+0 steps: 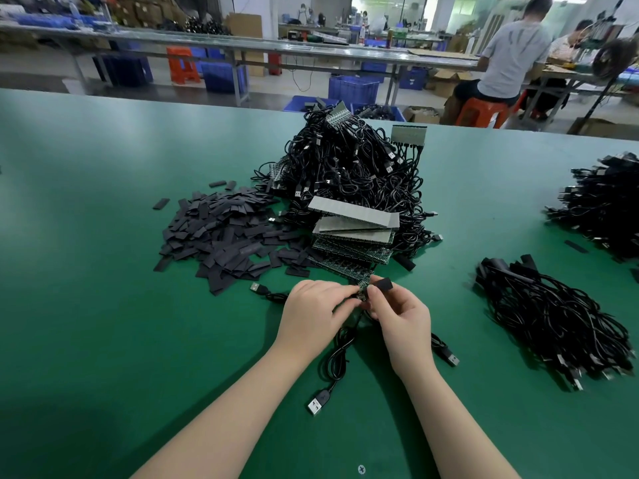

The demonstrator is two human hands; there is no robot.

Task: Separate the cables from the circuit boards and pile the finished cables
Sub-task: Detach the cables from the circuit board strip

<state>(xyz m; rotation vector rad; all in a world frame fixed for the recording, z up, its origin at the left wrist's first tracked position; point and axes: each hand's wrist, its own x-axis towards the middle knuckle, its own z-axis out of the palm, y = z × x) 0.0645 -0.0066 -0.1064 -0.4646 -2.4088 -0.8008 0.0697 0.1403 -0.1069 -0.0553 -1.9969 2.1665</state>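
My left hand (311, 311) and my right hand (401, 319) meet over the green table (103, 236), pinching a small circuit board piece (363, 288) between their fingertips. My right hand also holds a flat black sleeve (383, 283) at the board's end. A black USB cable (337, 361) hangs down from the board, its plug (316, 406) lying near me. A stack of circuit board strips (352, 233) lies just beyond my hands. Behind it rises a big heap of cables still on boards (352, 167). A bundle of separated cables (553, 316) lies at the right.
A spread of flat black sleeves (221, 233) covers the table left of the heap. Another cable pile (605, 202) sits at the far right edge. Loose USB plugs lie at my left (257, 288) and right (449, 356). People sit at benches beyond the table.
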